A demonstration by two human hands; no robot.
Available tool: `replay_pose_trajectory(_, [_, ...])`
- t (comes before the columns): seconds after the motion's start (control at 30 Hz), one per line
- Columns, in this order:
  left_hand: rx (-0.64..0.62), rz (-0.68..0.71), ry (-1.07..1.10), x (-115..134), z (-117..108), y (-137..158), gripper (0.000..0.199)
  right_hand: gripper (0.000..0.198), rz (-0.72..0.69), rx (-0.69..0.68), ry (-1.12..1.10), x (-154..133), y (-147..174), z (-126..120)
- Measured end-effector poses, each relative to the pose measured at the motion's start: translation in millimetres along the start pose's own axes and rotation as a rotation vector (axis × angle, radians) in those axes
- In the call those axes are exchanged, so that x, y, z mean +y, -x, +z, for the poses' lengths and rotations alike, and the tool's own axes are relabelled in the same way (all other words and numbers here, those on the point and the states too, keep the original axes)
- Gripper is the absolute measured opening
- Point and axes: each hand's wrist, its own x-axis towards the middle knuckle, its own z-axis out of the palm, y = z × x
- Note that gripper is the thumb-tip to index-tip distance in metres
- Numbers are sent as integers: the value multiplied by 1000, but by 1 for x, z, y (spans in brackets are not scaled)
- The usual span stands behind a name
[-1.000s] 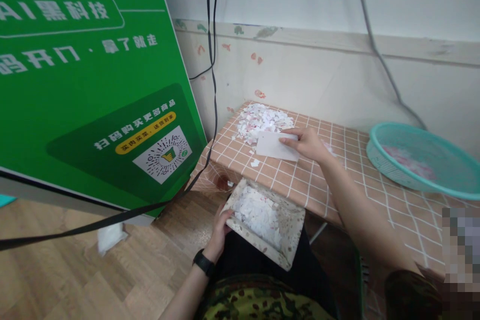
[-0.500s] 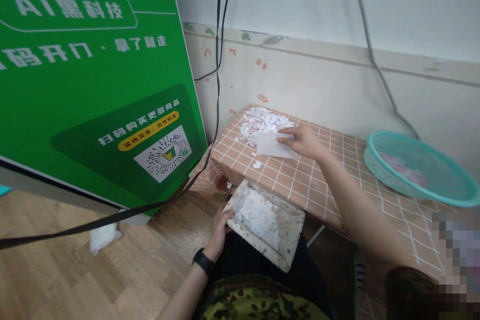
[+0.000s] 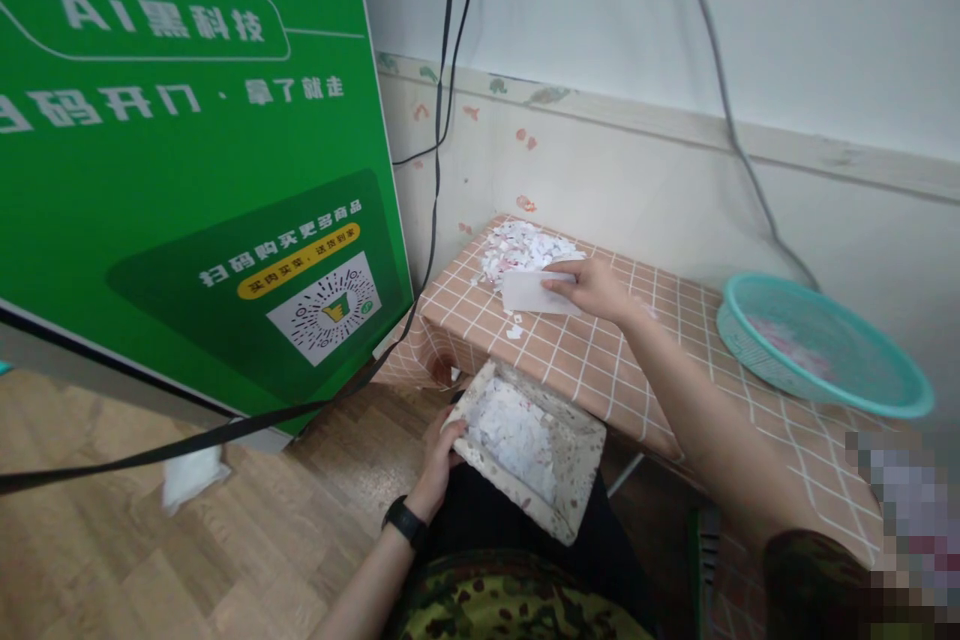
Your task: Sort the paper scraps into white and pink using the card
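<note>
My left hand (image 3: pixel 441 450) is closed on the left rim of a pale, brown-spotted box (image 3: pixel 577 480), which tilts over my lap just below the table edge. White paper scraps (image 3: pixel 514 430) lie inside it. With my right hand (image 3: pixel 592 287) I pinch a flat white card (image 3: pixel 529 292) by its right end, low over the table. The card stands in front of a heap of white and pinkish paper scraps (image 3: pixel 517 245) near the table's far left corner. A few loose scraps (image 3: pixel 514 331) lie between the card and the table's front edge.
The table has a brown cloth with white grid lines (image 3: pixel 570 350). A turquoise plastic basket (image 3: pixel 832 390) with pinkish bits stands at the right. A green cabinet (image 3: pixel 187 150) rises on the left, with a black strap (image 3: pixel 300 410) crossing before it. A white bag (image 3: pixel 193 475) lies on the floor.
My right hand and the card have shifted slightly left along the front of the heap. My left hand and the box stay nearly in place. The view has turned a little.
</note>
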Motion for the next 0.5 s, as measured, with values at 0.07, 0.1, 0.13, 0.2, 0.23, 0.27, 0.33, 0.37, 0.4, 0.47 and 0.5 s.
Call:
replay_pose_trajectory(0.07, [-22,27,-2,0,-1,0,47,27,8,-31,15,-2,1,-5])
replay_pose_trajectory(0.1, [-30,33,-2,0,-1,0,46,26,11,-41,26,-3,1,-8])
replay_pose_trajectory(0.13, [-33,33,0,1,-1,0,45,26,13,-46,41,-3,2,-11])
replay_pose_trajectory(0.2, [-29,31,6,2,0,1,45,25,13,-39,66,-3,3,-15])
replay_pose_trajectory(0.23, [-24,30,8,2,0,1,45,24,9,-29,70,-3,4,-15])
replay_pose_trajectory(0.27, [-20,29,9,2,0,2,46,24,3,-17,65,-3,4,-13])
replay_pose_trajectory(0.33, [-18,30,7,2,0,2,47,24,-15,13,42,-3,5,-7])
replay_pose_trajectory(0.37, [-17,29,8,1,0,1,47,24,-25,24,29,-2,5,-4])
replay_pose_trajectory(0.4, [-15,28,9,1,0,1,46,24,-33,30,17,-2,6,0])
replay_pose_trajectory(0.47, [-6,24,13,0,0,0,46,24,-37,32,-1,0,7,4])
replay_pose_trajectory(0.5, [-3,23,14,-1,0,0,47,24,-34,29,-8,1,8,5])
